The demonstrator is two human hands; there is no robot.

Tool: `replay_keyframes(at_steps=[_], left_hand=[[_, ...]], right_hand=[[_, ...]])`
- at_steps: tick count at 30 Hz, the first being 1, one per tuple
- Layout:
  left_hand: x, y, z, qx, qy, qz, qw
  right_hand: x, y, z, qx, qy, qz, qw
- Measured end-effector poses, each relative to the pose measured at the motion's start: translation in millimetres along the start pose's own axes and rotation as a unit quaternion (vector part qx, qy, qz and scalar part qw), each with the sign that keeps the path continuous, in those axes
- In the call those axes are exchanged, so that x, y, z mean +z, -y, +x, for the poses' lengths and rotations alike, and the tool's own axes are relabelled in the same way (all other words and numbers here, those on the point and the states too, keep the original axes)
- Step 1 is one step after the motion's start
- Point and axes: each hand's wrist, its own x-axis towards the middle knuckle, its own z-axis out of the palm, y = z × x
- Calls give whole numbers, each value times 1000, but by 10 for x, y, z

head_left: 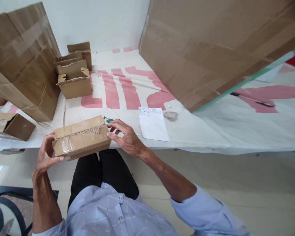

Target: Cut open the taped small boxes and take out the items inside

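A small cardboard box (81, 137) with clear tape over its top seam is held at the near edge of the table, over my lap. My left hand (46, 154) grips its left end, thumb on top and fingers under the bottom edge. My right hand (124, 135) presses its fingertips against the box's right end. Just behind that end lies a green-tipped tool (108, 120), partly hidden by the box and my fingers.
A white sheet of labels (153, 124) and a crumpled bit of tape (171, 115) lie to the right. Open small boxes (75, 82) stand behind. Large cartons rise at left (22, 62) and right (211, 46). Another small box (12, 125) sits far left on the cloth-covered table (211, 131).
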Motion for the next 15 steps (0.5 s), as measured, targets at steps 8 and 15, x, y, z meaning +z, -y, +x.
replay_keyframes(at_steps=[8, 15], left_hand=[[-257, 354, -272, -31, -179, -128, 975], [-238, 454, -372, -45, -154, -97, 982]], right_hand=[[99, 243, -84, -28, -16, 4, 999], [338, 470, -111, -83, 5, 28, 996]])
